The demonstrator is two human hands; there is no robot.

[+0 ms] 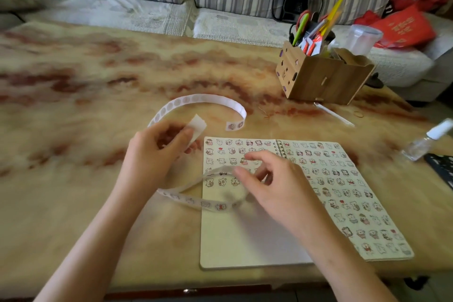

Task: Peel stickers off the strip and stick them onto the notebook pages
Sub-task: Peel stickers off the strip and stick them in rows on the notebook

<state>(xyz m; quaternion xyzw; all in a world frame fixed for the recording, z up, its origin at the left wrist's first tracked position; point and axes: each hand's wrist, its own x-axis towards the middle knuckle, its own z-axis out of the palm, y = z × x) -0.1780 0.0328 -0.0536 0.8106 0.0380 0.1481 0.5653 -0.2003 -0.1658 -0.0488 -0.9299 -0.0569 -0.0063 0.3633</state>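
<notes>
An open spiral notebook [247, 235] lies on the table, its right page full of small cartoon stickers and its left page holding rows of them along the top. A long white sticker strip [196, 99] curls across the table behind the notebook and loops forward over the left page. My left hand [157, 154] pinches the strip between thumb and fingers, left of the notebook. My right hand [272, 184] hovers over the left page with fingers loosely curled, its fingertips at the strip loop. Motion blur hides whether a sticker is on them.
A wooden pen holder [323, 78] with scissors and pens stands at the back right. A clear plastic cup [362, 37] is behind it. A small clear bottle [426, 140] and a dark object [441, 167] sit at the right edge. A striped sofa runs behind the table.
</notes>
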